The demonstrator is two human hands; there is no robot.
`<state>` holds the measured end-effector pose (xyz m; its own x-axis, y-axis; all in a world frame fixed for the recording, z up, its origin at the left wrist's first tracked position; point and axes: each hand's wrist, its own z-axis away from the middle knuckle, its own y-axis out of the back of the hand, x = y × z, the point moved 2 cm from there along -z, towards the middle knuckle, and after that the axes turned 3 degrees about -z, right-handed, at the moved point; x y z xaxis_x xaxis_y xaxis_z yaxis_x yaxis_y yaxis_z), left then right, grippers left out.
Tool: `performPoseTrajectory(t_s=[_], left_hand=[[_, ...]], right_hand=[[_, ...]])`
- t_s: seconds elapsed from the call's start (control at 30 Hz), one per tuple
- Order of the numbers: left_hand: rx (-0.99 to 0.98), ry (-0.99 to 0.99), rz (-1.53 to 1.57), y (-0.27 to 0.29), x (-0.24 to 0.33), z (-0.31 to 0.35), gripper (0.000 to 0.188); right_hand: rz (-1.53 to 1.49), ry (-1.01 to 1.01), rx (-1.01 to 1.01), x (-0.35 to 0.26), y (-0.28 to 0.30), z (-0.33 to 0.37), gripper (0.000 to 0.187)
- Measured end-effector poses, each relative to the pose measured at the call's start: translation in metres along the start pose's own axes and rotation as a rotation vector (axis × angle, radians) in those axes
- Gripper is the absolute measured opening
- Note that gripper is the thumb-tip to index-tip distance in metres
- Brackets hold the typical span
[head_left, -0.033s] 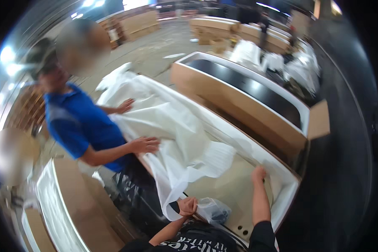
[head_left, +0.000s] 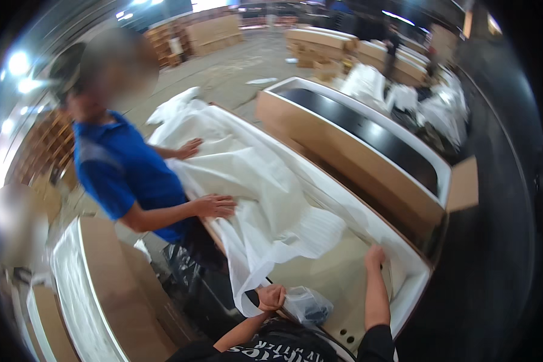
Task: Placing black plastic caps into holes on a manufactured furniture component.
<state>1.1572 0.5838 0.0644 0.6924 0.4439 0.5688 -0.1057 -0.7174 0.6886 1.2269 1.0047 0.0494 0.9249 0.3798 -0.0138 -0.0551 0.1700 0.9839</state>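
Observation:
Before me lies a long open carton [head_left: 417,236] lined with white foam. In it is a beige panel [head_left: 338,295] with small dark holes at its near end. A rumpled white foam sheet [head_left: 253,181] covers its farther part. My left hand [head_left: 272,298] is closed at the carton's near left side, beside the sheet's hanging edge and a clear plastic bag [head_left: 311,306] with something dark inside. My right hand [head_left: 374,256] is closed by the panel's right edge, near the foam wall. What either hand grips is hidden.
A co-worker in a blue shirt [head_left: 123,166] stands at the left, both hands on the sheet. Beyond my carton is another open carton [head_left: 344,142] holding a black glossy panel. Cartons [head_left: 111,283] stand at lower left; white wrapping [head_left: 437,108] is heaped far right.
The whole view has shifted slightly, so the far surroundings sit a little further right and lower. Both my hands keep their places and stay closed.

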Motion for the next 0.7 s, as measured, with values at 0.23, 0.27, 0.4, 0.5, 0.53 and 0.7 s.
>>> performPoseTrajectory(t_s=[0.23, 0.27, 0.4, 0.5, 0.53, 0.7], left_hand=[[0.006, -0.074, 0.039, 0.002, 0.003, -0.003, 0.017], [-0.009, -0.063, 0.032, 0.002, 0.002, -0.002, 0.016], [-0.01, -0.073, 0.067, 0.001, 0.002, -0.004, 0.016], [-0.012, -0.071, 0.051, 0.002, 0.002, -0.005, 0.015], [-0.019, -0.09, 0.046, 0.002, 0.003, -0.004, 0.015], [-0.002, -0.052, 0.055, 0.0, 0.002, -0.004, 0.015]], right_hand=[[0.062, 0.268, 0.022, 0.02, -0.02, -0.01, 0.012], [0.071, 0.284, 0.039, 0.022, -0.022, -0.011, 0.012], [-0.019, 0.261, 0.015, 0.024, -0.017, -0.013, 0.016], [-0.168, 0.14, -0.034, 0.026, -0.007, -0.007, 0.023], [-0.171, 0.123, -0.063, 0.025, -0.006, -0.004, 0.023], [-0.266, -0.07, 0.028, 0.019, 0.0, 0.009, 0.031]])
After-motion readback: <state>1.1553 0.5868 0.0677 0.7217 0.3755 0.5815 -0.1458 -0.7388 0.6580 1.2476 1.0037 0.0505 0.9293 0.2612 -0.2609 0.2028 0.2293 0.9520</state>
